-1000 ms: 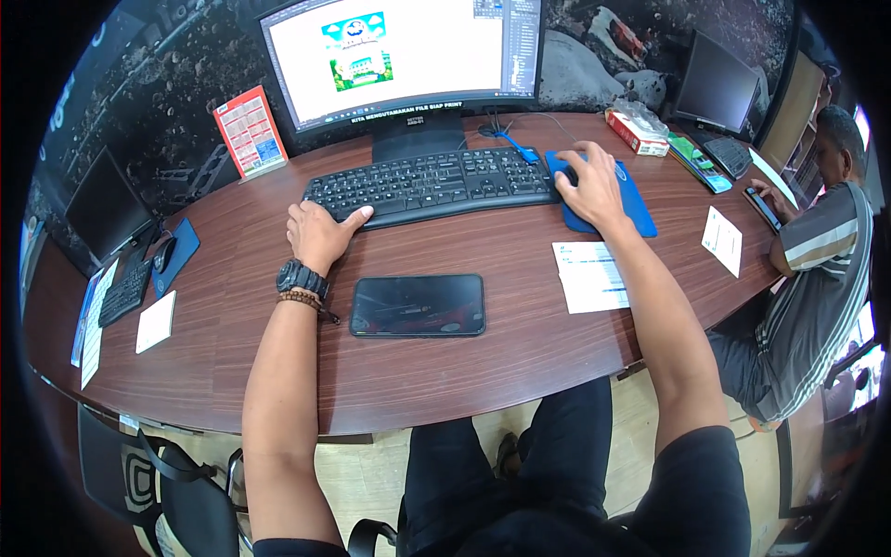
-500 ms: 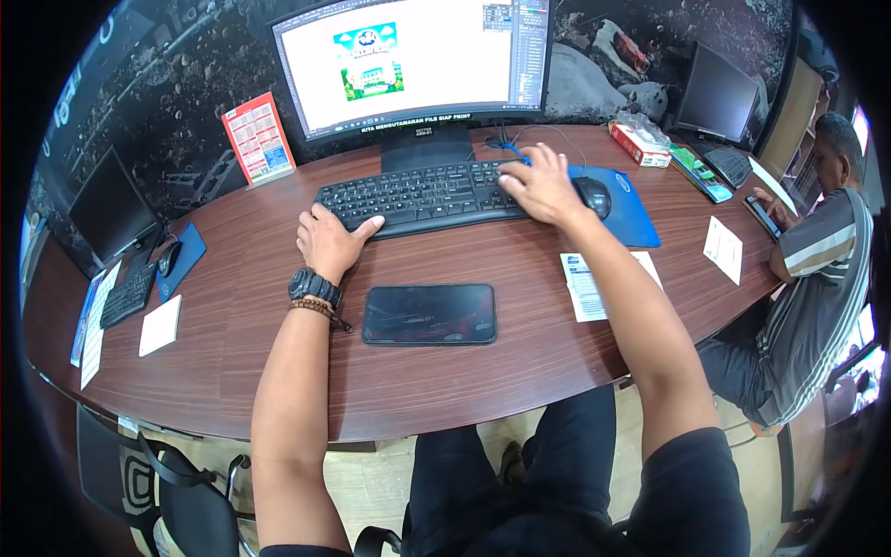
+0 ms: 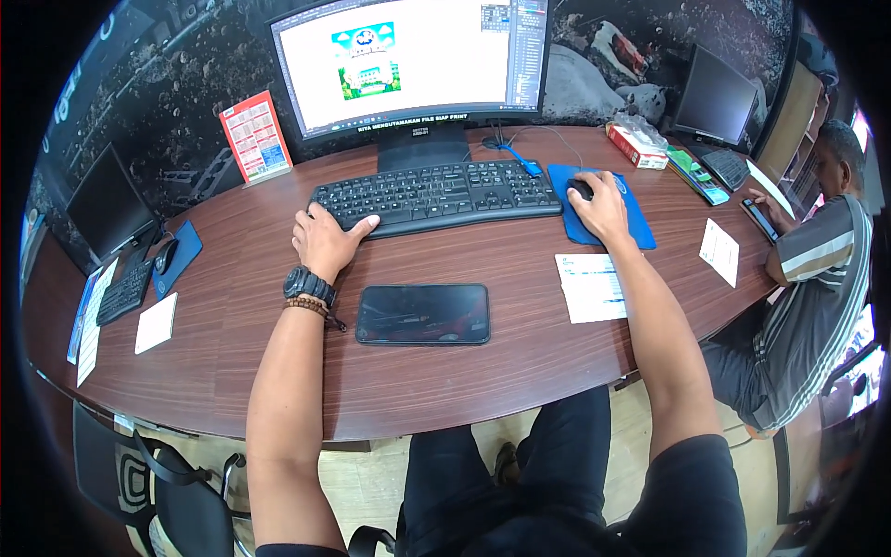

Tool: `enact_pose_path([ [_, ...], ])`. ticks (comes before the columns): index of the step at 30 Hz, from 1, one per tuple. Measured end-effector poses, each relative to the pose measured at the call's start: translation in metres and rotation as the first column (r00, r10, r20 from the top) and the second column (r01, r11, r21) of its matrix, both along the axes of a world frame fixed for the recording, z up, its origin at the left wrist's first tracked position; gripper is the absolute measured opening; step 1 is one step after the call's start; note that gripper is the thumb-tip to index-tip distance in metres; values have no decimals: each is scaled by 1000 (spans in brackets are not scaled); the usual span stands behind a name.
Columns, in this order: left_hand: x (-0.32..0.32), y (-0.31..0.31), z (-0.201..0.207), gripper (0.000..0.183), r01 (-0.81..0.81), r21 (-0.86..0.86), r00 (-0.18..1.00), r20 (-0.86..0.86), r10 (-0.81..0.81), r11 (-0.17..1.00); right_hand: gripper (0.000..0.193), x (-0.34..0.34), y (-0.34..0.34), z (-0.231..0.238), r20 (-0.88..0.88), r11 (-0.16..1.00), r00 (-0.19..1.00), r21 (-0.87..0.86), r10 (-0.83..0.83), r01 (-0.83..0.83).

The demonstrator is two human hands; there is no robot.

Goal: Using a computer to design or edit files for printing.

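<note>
My left hand [image 3: 323,239] rests on the lower left corner of the black keyboard [image 3: 436,193], its thumb stretched toward the front row and its other fingers bent over the left keys. It holds nothing. To the right, my right hand [image 3: 605,212] lies over a dark computer mouse [image 3: 582,188], partly covering it, on a blue mouse pad [image 3: 639,226]. Behind the keyboard stands a monitor [image 3: 445,65] with a colourful picture on a white page. A black smartphone [image 3: 423,314] lies flat in front of the keyboard.
Papers [image 3: 591,292] lie beside my right forearm. A red desk calendar [image 3: 256,139] stands left of the monitor, a red-and-white box [image 3: 636,147] to its right. A person [image 3: 821,288] sits at the far right holding a phone. A chair [image 3: 190,492] stands at lower left.
My right hand has moved right, from the keyboard's right end onto the mouse. The left hand stays at the keyboard's left end. The view has shifted slightly.
</note>
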State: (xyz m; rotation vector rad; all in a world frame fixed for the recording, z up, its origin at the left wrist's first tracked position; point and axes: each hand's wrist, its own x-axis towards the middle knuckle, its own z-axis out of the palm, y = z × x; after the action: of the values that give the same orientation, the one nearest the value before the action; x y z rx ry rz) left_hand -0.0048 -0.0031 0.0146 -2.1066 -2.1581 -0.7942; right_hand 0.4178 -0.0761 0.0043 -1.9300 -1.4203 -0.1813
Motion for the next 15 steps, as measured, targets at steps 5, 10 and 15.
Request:
enact_pose_path([
  [5, 2, -2, 2, 106, 16, 13, 1000, -20, -16, 1000, 41, 5, 1, -2, 13, 997, 998, 47, 67, -67],
  [10, 2, -3, 2, 106, 13, 3, 1000, -21, -13, 1000, 41, 5, 1, -3, 3, 993, 995, 60, 99, -99],
  [15, 1, -3, 3, 108, 16, -5, 1000, -16, -16, 1000, 41, 4, 2, -2, -1, 994, 995, 55, 97, -97],
])
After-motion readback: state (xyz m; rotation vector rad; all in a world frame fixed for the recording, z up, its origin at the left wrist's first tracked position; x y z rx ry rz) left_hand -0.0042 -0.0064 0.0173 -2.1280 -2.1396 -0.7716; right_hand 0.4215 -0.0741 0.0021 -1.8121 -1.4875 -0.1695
